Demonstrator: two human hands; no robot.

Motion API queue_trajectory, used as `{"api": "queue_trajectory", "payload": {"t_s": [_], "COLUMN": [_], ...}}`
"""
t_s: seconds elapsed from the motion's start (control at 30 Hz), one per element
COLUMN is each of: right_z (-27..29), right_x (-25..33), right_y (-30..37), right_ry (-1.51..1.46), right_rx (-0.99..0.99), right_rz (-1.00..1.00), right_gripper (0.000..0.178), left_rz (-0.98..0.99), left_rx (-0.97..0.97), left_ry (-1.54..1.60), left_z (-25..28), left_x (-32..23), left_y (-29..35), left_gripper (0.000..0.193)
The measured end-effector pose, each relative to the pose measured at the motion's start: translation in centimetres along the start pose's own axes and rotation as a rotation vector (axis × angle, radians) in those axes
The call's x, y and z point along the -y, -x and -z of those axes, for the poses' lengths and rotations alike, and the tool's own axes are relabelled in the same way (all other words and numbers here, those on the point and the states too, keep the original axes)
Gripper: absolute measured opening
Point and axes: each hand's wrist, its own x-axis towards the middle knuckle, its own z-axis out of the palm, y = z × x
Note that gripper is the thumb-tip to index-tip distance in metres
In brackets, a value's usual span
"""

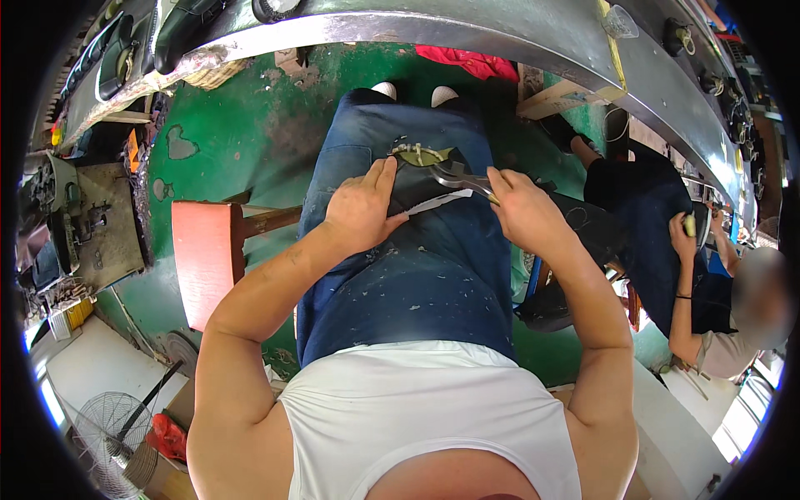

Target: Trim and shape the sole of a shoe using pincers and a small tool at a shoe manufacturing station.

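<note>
Over my lap lies a dark shoe upper (410, 185) with an olive-green inside and a pale cord or lacing across it. My left hand (363, 205) grips its left edge, thumb and fingers closed on the material. A pair of metal pincers (460, 178) is in my right hand (528, 210), fingers wrapped round the handles. The jaws of the pincers meet the right edge of the upper; whether they bite into it I cannot tell. A white strip (438, 202) shows along the upper's near edge. Beneath is my blue apron (400, 292), flecked with scraps.
A metal-edged bench (400, 27) curves across the far side, with dark shoes (183, 32) at its left. To my left stands a red-topped stool (204, 262). A co-worker (708, 300) sits close on my right. A red cloth (468, 62) lies under the bench.
</note>
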Motion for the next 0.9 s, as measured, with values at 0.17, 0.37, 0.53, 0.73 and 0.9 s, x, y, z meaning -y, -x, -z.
{"api": "queue_trajectory", "payload": {"t_s": [0.17, 0.37, 0.53, 0.73, 0.9], "right_z": [0.9, -0.6, -2.5, -2.2, -3.2], "right_x": [1.1, -1.9, -3.7, -4.2, -3.2], "right_y": [-3.6, -7.0, -4.0, 0.7, 4.1], "right_ry": [0.289, -0.377, -1.018, -1.200, -1.123], "right_rx": [0.018, 0.281, 0.371, 0.230, 0.277], "right_rz": [0.122, -0.240, -0.482, -0.763, -0.890], "right_gripper": [0.038, 0.023, 0.024, 0.038, 0.033], "left_rz": [0.070, 0.118, 0.052, 0.002, -0.023], "left_rx": [0.030, 0.096, 0.277, 0.206, -0.244], "left_ry": [0.031, 0.044, 0.109, 0.310, 0.884], "left_z": [0.3, -0.1, 2.7, 8.3, 9.5], "left_x": [-0.3, -0.4, 1.5, 2.8, 0.4], "left_y": [0.9, 1.1, 1.0, 0.4, -3.1], "left_gripper": [0.089, 0.090, 0.090, 0.081, 0.051]}}
